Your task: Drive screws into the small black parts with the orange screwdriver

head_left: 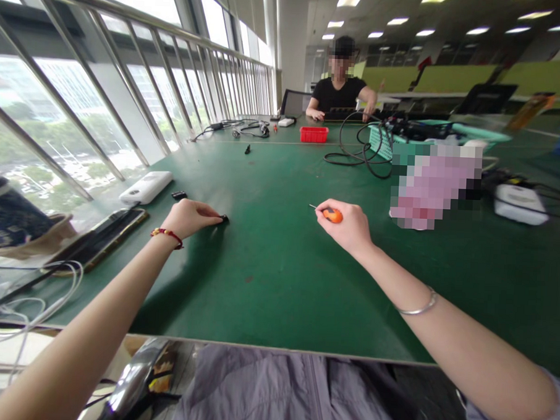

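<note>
My left hand (189,219) pinches a small black part (224,219) between thumb and fingertips, at or just above the green tabletop (263,271). Its exact kind is too small to make out. Just behind that hand lies another small black piece (179,195). On the right, my right hand (347,226) is closed round the orange and grey handle of a small screwdriver (332,215). The thin metal shaft points left, apart from the black part.
Across the table sits a person (340,89) with both hands on the far side. A red tray (313,135), a teal basket (380,142) with black cables, and a white box (520,204) stand beyond my hands. A white device (146,187) and a phone-like slab (114,237) lie left, beside the railing.
</note>
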Tool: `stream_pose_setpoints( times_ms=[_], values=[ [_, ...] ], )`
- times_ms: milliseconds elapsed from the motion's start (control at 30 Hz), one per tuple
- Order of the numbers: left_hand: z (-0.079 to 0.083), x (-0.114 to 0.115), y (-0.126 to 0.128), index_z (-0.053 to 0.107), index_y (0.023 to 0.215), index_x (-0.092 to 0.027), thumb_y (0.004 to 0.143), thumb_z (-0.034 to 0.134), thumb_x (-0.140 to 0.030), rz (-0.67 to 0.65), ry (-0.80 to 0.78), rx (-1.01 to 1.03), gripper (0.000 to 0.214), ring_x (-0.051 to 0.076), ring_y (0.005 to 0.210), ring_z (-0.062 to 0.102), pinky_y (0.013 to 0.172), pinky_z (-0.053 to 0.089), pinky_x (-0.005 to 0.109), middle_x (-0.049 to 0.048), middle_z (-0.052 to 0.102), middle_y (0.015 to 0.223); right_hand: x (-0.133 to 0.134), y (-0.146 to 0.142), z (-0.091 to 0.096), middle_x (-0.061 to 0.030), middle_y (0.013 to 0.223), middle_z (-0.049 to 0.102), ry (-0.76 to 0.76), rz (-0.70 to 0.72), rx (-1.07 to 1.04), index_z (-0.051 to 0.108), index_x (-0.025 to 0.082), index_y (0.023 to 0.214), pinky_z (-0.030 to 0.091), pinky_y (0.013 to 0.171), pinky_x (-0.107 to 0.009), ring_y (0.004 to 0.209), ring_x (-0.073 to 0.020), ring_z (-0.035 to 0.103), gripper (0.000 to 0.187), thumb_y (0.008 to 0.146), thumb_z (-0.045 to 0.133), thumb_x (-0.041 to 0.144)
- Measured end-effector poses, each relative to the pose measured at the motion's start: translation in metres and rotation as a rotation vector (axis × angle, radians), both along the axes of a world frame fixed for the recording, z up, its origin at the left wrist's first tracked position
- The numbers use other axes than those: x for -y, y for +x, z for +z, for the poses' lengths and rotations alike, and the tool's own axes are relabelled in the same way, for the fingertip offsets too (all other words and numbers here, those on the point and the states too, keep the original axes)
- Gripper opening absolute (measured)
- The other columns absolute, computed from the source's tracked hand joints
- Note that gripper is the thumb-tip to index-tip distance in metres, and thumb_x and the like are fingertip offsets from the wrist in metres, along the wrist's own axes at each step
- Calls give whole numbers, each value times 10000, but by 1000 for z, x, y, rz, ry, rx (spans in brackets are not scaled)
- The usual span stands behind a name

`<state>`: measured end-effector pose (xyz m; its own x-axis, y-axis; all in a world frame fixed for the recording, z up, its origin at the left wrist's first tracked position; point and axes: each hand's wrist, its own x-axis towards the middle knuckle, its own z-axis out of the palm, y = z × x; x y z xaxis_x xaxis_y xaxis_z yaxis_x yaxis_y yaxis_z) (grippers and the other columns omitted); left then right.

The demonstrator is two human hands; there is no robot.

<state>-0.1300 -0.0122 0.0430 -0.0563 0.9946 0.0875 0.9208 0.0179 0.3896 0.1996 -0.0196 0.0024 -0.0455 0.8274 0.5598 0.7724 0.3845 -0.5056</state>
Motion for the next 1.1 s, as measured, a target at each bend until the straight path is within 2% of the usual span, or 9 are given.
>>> stream_pose_setpoints(
  times_ms=[133,233,467,567,633,733,833,1000,1100],
  values=[
    [-4,-3,2,718,803,-153,649,673,-430,-38,1,54,320,191,739,642,723,486,278,17,727,748,2,-2,1,23,738,696,8,2,2,686,265,749,379,556,-239,664,-158,619,124,714,571,296],
    [-8,-7,20,716,751,-182,629,676,-435,-93,10,110,283,194,737,659,729,510,280,17,726,726,5,-3,7,21,758,700,19,32,-54,679,260,754,408,584,-244,682,-159,626,118,721,568,285],
    [-30,-10,120,709,751,-166,671,634,-292,-438,90,224,167,161,724,663,748,528,264,23,725,753,13,7,36,-35,905,693,160,191,-331,637,193,856,485,701,-266,780,-163,641,166,721,546,224],
    [-40,-7,157,706,775,-169,658,632,-215,-535,160,207,146,164,748,660,741,523,264,28,723,788,12,17,46,-19,762,662,186,129,-358,607,199,870,475,598,-264,657,-150,618,162,725,550,239],
    [-45,-5,170,704,797,-176,652,626,-181,-551,221,192,165,175,789,658,759,518,275,26,722,828,11,22,48,-1,669,612,219,76,-368,569,211,815,455,549,-262,588,-139,587,105,731,570,273],
    [-50,-2,173,703,810,-185,671,615,-176,-567,260,204,164,177,813,655,785,510,286,20,719,850,11,24,47,0,592,539,315,-8,-399,467,227,642,441,542,-275,559,-137,552,205,769,566,353],
    [-50,-1,168,704,825,-182,688,617,-187,-563,238,253,163,168,802,657,774,510,272,19,719,847,16,18,44,-3,552,491,353,-41,-397,403,233,576,431,555,-286,546,-138,517,302,808,520,385],
    [-49,0,164,707,817,-194,696,623,-204,-540,220,262,148,163,788,655,760,512,263,10,720,844,24,5,39,17,538,469,273,89,-303,418,224,575,404,538,-257,504,-109,457,304,798,528,398],
    [-49,0,165,707,808,-201,690,628,-201,-542,231,252,142,163,787,653,744,514,256,6,720,843,25,3,36,18,546,488,256,108,-268,432,220,578,398,539,-242,508,-103,452,301,792,529,410]
  ],
)
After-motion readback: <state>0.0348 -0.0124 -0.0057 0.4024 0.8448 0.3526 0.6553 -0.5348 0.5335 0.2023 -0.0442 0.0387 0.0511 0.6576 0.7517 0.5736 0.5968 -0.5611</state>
